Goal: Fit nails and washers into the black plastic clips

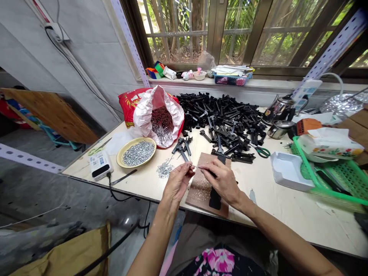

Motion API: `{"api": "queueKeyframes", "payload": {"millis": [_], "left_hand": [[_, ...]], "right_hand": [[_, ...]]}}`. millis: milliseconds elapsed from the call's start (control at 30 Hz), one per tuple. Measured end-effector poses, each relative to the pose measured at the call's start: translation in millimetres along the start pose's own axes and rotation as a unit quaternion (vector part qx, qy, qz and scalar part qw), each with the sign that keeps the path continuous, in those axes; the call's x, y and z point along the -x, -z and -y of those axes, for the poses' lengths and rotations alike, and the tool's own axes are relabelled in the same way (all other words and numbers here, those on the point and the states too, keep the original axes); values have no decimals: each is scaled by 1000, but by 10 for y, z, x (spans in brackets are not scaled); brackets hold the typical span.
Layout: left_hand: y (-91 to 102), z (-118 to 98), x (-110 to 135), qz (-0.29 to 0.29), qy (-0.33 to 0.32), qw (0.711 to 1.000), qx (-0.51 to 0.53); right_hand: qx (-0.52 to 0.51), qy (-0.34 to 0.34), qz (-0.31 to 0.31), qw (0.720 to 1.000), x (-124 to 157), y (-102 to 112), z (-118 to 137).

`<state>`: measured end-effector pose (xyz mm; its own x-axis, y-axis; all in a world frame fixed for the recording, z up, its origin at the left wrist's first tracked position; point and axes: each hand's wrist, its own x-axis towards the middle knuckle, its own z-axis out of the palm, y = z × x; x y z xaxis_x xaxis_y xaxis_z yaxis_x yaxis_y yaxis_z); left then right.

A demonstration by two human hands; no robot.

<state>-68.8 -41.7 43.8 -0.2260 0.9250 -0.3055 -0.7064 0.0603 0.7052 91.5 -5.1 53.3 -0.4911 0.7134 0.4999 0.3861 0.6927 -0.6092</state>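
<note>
Floral garment nearest. Behind it, wooden tabletop; heap of black parts at back; brown board at near edge. Left hand and right hand meet over board's left edge. Small metal clips piled near left hand. Thin metal piece pinched between both; ends hidden, shape hard to tell. Step looks like fine fitting; next move probably calls for steady left pinch.
</note>
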Motion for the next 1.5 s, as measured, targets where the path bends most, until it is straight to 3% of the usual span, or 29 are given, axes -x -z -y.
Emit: {"api": "queueKeyframes", "payload": {"millis": [500, 833, 1067, 1233, 1367, 1500], "left_hand": [[-139, 36, 65, -20, -23, 999, -32], [-121, 108, 33, -27, -18, 998, -63], [-129, 148, 29, -58, -96, 985, -132], [-117, 143, 24, -49, -60, 989, -128], [-97, 160, 44, -53, -89, 982, -156], [-75, 171, 58, -67, -145, 960, -228]], "right_hand": [[71, 23, 4, 997, 10, 66, 12], [189, 64, -18, 980, 44, 25, -5], [250, 39, -8, 967, 54, -2, 9], [280, 57, -13, 958, 47, -30, 5], [252, 42, -5, 967, 57, -37, -5], [162, -24, 35, 986, 63, -34, -33]]}}
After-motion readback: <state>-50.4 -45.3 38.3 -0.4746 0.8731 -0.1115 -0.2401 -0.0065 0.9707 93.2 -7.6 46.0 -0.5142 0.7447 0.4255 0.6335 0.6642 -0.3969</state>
